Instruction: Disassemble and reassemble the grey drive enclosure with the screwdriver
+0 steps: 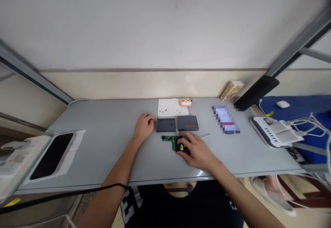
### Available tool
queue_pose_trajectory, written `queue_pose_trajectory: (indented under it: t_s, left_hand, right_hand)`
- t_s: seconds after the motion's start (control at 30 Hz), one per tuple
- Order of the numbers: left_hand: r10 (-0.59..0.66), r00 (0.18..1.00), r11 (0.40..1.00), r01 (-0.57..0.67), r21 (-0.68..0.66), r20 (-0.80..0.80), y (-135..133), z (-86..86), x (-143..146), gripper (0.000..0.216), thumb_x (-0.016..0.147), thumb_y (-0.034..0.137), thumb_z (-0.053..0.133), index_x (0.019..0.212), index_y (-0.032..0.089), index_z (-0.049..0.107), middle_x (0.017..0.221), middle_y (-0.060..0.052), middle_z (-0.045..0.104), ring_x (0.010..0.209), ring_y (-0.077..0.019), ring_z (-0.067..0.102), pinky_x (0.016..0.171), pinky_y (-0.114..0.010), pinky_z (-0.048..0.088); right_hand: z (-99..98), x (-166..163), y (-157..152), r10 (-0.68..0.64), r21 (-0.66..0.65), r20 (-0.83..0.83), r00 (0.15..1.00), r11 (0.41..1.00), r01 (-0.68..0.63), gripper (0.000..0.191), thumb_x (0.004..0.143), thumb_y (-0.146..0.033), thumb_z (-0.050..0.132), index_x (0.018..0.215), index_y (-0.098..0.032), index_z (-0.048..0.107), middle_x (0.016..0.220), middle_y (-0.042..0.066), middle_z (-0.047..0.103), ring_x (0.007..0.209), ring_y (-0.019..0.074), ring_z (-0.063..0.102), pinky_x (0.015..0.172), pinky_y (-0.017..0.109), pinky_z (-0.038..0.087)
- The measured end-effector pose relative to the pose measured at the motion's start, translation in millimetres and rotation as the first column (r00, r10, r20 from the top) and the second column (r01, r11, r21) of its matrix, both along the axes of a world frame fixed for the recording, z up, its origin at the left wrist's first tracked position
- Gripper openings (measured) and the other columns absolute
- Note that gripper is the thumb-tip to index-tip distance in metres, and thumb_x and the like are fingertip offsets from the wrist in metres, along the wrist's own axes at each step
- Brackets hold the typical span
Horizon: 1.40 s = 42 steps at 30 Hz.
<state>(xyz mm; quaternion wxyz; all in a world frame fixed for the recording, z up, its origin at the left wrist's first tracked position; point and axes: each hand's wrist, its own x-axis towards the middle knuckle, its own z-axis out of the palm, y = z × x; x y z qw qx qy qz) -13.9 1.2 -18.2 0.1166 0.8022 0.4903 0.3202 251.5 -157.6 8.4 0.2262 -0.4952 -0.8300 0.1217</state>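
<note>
My right hand (198, 150) grips a small green circuit board (170, 138) with a black part on it, thumb and fingers around the black part's right side. A yellow mark shows on that black part. My left hand (144, 128) rests on the table with curled fingers, their tips at the left edge of a shallow dark grey case half (166, 125); whether they touch it I cannot tell. Beside that half lies a dark grey box-shaped case part (187, 123) with reddish lettering. A thin metal tool (205, 136) sticks out beyond my right hand, partly hidden by it.
Several tiny dark bits lie on a white sheet (169, 104) with an orange animal-faced case (185, 102). A phone (226, 119), a small box (232, 90) and a charging station (271, 133) stand right. Another phone (53, 155) and a power strip (28, 155) are left.
</note>
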Motion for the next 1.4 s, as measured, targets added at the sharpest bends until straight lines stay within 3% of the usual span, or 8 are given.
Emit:
queue_pose_trajectory:
  t_s: [0.13, 0.3, 0.43, 0.63, 0.93, 1.4]
  left_hand:
    - [-0.010, 1.000, 1.000, 0.010, 0.005, -0.011, 0.2, 0.3, 1.3, 0.024, 0.086, 0.008, 0.048, 0.083, 0.022, 0.067, 0.089, -0.005, 0.066, 0.092, -0.0238, 0.060, 0.089, -0.041, 0.049]
    - [0.007, 0.999, 1.000, -0.006, 0.020, -0.052, -3.6, 3.9, 4.4, 0.018, 0.084, 0.010, 0.053, 0.083, 0.021, 0.067, 0.091, -0.006, 0.067, 0.094, -0.0245, 0.061, 0.091, -0.041, 0.050]
    - [0.029, 0.997, 1.000, -0.028, 0.010, -0.076, -7.6, 8.5, 6.9, 0.017, 0.084, 0.011, 0.054, 0.083, 0.022, 0.067, 0.090, -0.005, 0.067, 0.094, -0.0247, 0.062, 0.090, -0.042, 0.050]
    - [0.006, 0.997, 1.000, -0.005, 0.011, -0.074, -8.6, 9.5, 7.3, 0.017, 0.085, 0.012, 0.053, 0.086, 0.021, 0.067, 0.091, -0.005, 0.068, 0.095, -0.0243, 0.062, 0.089, -0.041, 0.050]
    - [0.024, 0.997, 1.000, -0.025, -0.014, -0.079, -9.4, 10.1, 8.2, 0.019, 0.089, 0.014, 0.052, 0.087, 0.022, 0.068, 0.093, -0.005, 0.068, 0.096, -0.0241, 0.062, 0.091, -0.041, 0.051]
    - [-0.105, 0.992, 0.994, 0.104, -0.012, -0.071, -10.9, 13.3, 5.8, 0.014, 0.089, 0.013, 0.052, 0.089, 0.021, 0.063, 0.092, -0.005, 0.065, 0.094, -0.0230, 0.060, 0.088, -0.039, 0.051]
  right_hand:
    - [20.3, 4.0, 22.3, 0.104, 0.023, -0.001, 0.995, 0.994, -0.103, 0.029, 0.093, -0.042, 0.065, 0.115, -0.025, 0.064, 0.129, 0.011, 0.061, 0.104, 0.0262, 0.064, 0.091, 0.045, 0.053]
    - [48.5, 2.5, 77.1, -0.030, 0.179, -0.007, 1.000, 0.983, 0.030, 0.029, 0.093, -0.041, 0.064, 0.117, -0.024, 0.064, 0.132, 0.011, 0.059, 0.097, 0.0261, 0.063, 0.089, 0.044, 0.050]
    - [38.0, -6.5, 97.9, -0.011, 0.155, 0.008, 1.000, 0.988, 0.010, 0.024, 0.091, -0.038, 0.065, 0.110, -0.023, 0.066, 0.125, 0.010, 0.062, 0.092, 0.0254, 0.062, 0.087, 0.043, 0.048]
    - [15.1, -10.1, 88.6, 0.037, 0.077, 0.018, 0.999, 0.996, -0.039, 0.027, 0.089, -0.037, 0.066, 0.112, -0.023, 0.064, 0.123, 0.009, 0.061, 0.090, 0.0236, 0.061, 0.087, 0.042, 0.048]
    - [18.5, -10.7, 88.6, -0.013, 0.057, 0.083, 0.996, 0.998, 0.008, 0.025, 0.087, -0.038, 0.069, 0.107, -0.023, 0.065, 0.111, 0.009, 0.063, 0.088, 0.0245, 0.060, 0.086, 0.043, 0.046]
    - [15.3, -9.5, 89.6, 0.006, 0.081, 0.062, 0.998, 0.997, -0.011, 0.025, 0.087, -0.034, 0.072, 0.109, -0.024, 0.066, 0.120, 0.007, 0.066, 0.100, 0.0254, 0.063, 0.092, 0.043, 0.046]
